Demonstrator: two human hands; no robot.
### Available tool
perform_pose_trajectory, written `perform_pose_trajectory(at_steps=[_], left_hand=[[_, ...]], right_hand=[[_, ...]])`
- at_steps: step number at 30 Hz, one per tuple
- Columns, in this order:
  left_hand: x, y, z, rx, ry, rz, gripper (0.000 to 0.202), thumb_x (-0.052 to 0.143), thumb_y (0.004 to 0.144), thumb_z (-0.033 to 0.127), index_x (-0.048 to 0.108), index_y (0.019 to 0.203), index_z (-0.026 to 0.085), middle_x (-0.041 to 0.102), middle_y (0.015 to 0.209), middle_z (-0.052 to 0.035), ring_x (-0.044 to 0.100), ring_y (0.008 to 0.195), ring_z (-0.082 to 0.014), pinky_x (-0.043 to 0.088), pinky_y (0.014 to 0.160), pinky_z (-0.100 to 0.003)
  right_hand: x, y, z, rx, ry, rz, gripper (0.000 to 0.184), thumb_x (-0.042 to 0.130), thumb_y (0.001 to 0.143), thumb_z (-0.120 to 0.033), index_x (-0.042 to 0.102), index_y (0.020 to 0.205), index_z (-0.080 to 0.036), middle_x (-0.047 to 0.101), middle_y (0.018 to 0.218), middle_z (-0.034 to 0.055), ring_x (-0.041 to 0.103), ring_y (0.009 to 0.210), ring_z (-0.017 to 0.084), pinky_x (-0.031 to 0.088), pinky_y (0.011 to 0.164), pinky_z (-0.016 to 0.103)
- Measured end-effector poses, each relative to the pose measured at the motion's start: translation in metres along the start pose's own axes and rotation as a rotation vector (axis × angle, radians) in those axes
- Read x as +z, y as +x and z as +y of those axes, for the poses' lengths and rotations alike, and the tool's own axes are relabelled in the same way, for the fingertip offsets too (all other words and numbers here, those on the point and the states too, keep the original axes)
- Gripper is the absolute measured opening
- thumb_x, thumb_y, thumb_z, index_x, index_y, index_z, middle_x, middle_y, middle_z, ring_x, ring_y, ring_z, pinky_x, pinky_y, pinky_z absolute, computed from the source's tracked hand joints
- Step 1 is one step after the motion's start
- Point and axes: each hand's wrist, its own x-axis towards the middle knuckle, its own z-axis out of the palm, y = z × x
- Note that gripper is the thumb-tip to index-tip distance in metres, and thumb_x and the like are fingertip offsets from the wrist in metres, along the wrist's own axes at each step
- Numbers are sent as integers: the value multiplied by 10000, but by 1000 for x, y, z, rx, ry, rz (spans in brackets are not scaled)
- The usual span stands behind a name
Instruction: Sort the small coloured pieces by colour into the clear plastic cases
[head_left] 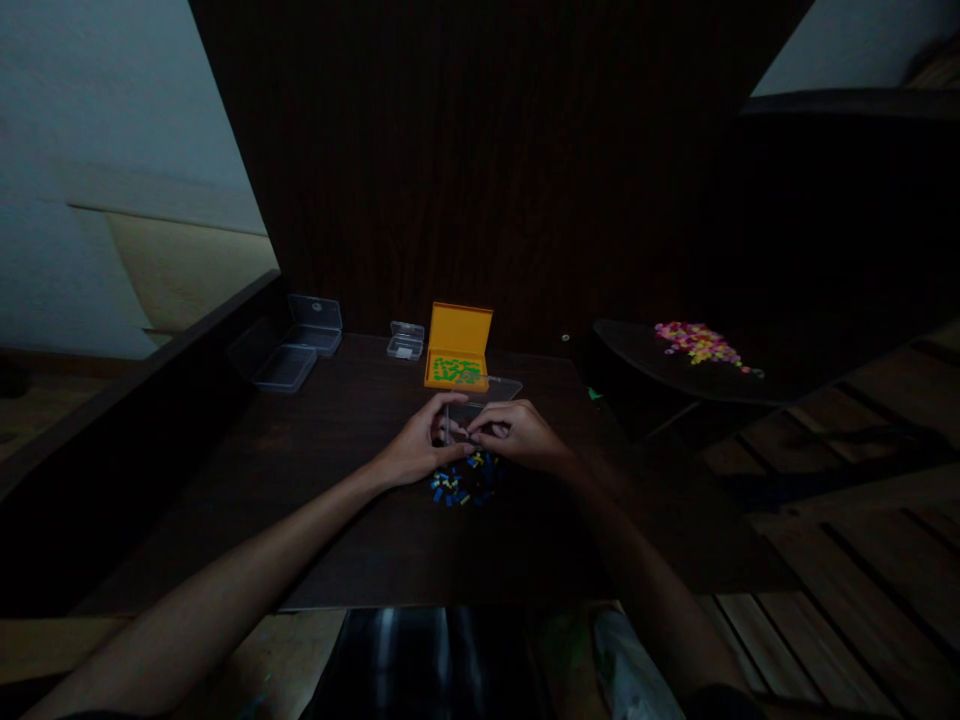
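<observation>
My left hand is closed around the left side of a small clear plastic box, its lid tipped open toward the back. Over the box, my right hand has thumb and fingertips pinched together; what sits between them is too small and dark to name. Just below both hands, a loose pile of small blue, yellow and pale pieces lies on the dark table. Behind the clear box stands an open orange-yellow box with small green pieces in it.
Several clear plastic cases, such as a larger one and a smaller one, stand open toward the back left. At right, a pink and yellow heap lies on a dark curved surface. A raised board edges the table's left.
</observation>
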Motion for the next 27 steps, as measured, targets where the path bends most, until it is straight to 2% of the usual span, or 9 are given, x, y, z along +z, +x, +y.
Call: perform_pose_trajectory(at_steps=[16, 20, 25, 27], left_hand=[[0, 0, 0, -10, 5, -11, 655, 755, 680, 198, 422, 1244, 180, 625, 921, -32, 625, 844, -147, 495, 812, -334], [0, 0, 0, 1, 7, -5, 643, 759, 678, 202, 435, 1233, 188, 620, 928, -28, 621, 861, -145, 498, 806, -320], [-4, 2, -2, 0, 19, 22, 645, 757, 676, 209, 433, 1233, 187, 615, 917, -27, 619, 864, -148, 500, 800, -323], [-7, 3, -4, -1, 29, 42, 651, 760, 671, 215, 432, 1232, 184, 616, 899, -25, 619, 854, -149, 497, 791, -319]], right_hand=[[0, 3, -1, 63, 10, -25, 124, 669, 747, -175, 729, 851, -144, 693, 690, 7, 507, 535, 80, 355, 523, 187], [-3, 2, -2, 48, 11, 35, 134, 632, 779, -197, 732, 849, -139, 698, 710, 22, 485, 522, 76, 349, 514, 190], [-8, -3, -5, 57, 15, 149, 161, 598, 795, -206, 729, 848, -129, 642, 645, 15, 448, 511, 74, 328, 492, 190], [-10, -5, -7, 68, 45, 136, 171, 609, 795, -237, 727, 852, -128, 614, 618, 4, 425, 495, 69, 308, 469, 186]])
